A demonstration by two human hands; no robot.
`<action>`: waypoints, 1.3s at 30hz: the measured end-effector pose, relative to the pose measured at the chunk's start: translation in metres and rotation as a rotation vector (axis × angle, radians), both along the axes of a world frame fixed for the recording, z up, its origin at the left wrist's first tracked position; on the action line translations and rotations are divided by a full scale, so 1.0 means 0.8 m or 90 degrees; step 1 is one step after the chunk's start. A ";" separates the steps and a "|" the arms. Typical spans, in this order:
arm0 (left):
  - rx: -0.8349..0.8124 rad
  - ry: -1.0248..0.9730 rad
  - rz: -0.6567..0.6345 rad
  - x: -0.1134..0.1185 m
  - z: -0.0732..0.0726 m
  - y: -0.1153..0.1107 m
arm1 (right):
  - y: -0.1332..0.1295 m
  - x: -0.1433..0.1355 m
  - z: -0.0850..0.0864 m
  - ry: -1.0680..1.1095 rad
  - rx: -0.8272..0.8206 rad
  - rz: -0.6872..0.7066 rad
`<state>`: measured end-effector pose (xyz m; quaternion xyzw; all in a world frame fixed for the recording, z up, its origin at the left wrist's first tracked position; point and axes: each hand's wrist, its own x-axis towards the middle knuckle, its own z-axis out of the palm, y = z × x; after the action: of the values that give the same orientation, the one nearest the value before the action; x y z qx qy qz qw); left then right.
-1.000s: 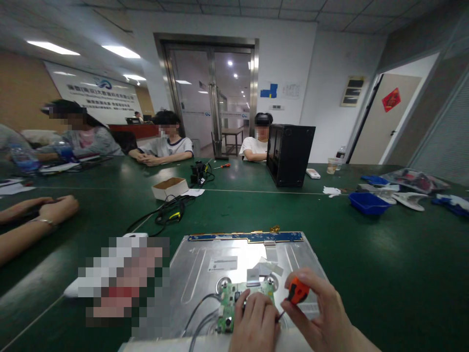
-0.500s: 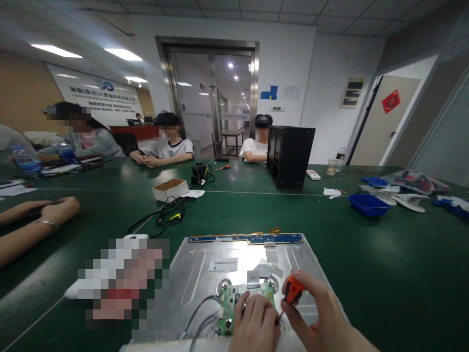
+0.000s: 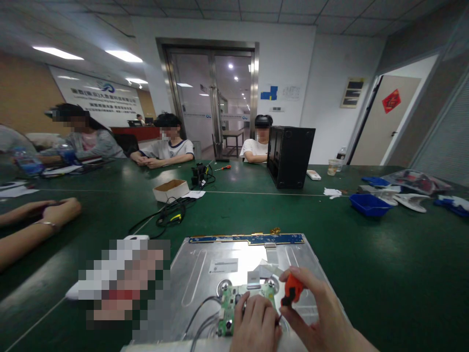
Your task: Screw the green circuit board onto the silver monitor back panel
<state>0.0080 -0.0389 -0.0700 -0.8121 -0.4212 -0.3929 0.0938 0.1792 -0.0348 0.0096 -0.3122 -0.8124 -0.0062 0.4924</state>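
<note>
While the left hand (image 3: 255, 323) overlaps the circuit board (image 3: 227, 313), grip unclear, right fingers (image 3: 309, 280) pinch a screwdriver (image 3: 293, 288) slanting tip-down leftward.

We look through 1 camera worn on the head, pointed forward and down across the green table (image 3: 373, 274). Nearest it, low in view, come our left hand (image 3: 254, 320) and right hand (image 3: 326, 310); well beyond, we face the glass doors (image 3: 196, 100), with the ceiling (image 3: 223, 11) along the top.
</note>
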 end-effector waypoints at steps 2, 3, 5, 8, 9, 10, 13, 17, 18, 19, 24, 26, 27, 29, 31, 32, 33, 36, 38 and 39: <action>0.010 -0.005 0.006 0.001 0.001 0.000 | 0.002 -0.002 0.000 0.016 0.023 -0.003; 0.014 -0.007 0.008 0.001 0.002 0.000 | 0.002 -0.003 0.000 0.019 0.030 -0.007; 0.019 -0.011 0.007 0.002 0.003 0.000 | 0.002 -0.004 -0.001 0.023 0.040 -0.015; 0.023 -0.014 0.007 0.003 0.004 0.000 | 0.002 -0.003 -0.004 0.026 0.038 -0.014; 0.023 -0.015 0.009 0.003 0.004 0.000 | 0.002 -0.002 -0.004 0.023 0.034 -0.014; 0.023 -0.017 0.010 0.003 0.003 0.001 | 0.002 -0.002 -0.004 0.016 0.028 -0.014; 0.019 -0.023 0.009 0.003 0.003 0.001 | 0.002 -0.003 0.002 0.002 0.023 -0.015; 0.028 -0.026 0.007 0.002 0.003 0.001 | 0.001 -0.010 0.014 0.012 0.047 -0.020; 0.025 -0.023 0.006 0.002 0.003 0.000 | 0.001 -0.011 0.016 0.014 0.050 -0.022; 0.018 -0.019 0.003 0.002 0.002 0.000 | 0.001 -0.012 0.016 0.015 0.050 -0.025; -0.010 -0.006 -0.002 0.000 0.000 -0.002 | 0.001 -0.009 0.008 0.000 0.036 -0.049; -0.008 -0.003 0.001 0.000 0.000 -0.002 | 0.001 -0.008 0.006 0.004 0.029 -0.045; -0.006 0.000 0.002 0.000 0.000 -0.002 | 0.000 -0.007 0.006 0.005 0.025 -0.042; 0.003 0.003 0.004 0.000 0.002 -0.001 | 0.000 -0.008 0.007 0.001 0.019 -0.031; 0.015 -0.002 0.006 0.000 0.003 0.000 | 0.000 -0.008 0.007 -0.006 0.016 -0.025; 0.021 -0.006 0.007 0.000 0.003 0.000 | 0.000 -0.008 0.007 -0.009 0.014 -0.023; 0.027 -0.011 0.008 0.000 0.004 0.001 | 0.000 -0.008 0.007 -0.007 0.013 -0.020; 0.042 -0.021 0.012 0.001 0.003 0.003 | -0.001 -0.007 0.006 -0.006 0.007 -0.013; 0.048 -0.028 0.011 0.002 0.001 0.004 | -0.001 -0.007 0.007 0.000 0.009 -0.023; 0.049 -0.030 0.011 0.002 0.001 0.004 | -0.001 -0.007 0.007 0.005 0.016 -0.028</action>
<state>0.0093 -0.0354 -0.0695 -0.7946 -0.4149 -0.4271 0.1188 0.1734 -0.0354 0.0155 -0.3240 -0.8034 -0.0261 0.4989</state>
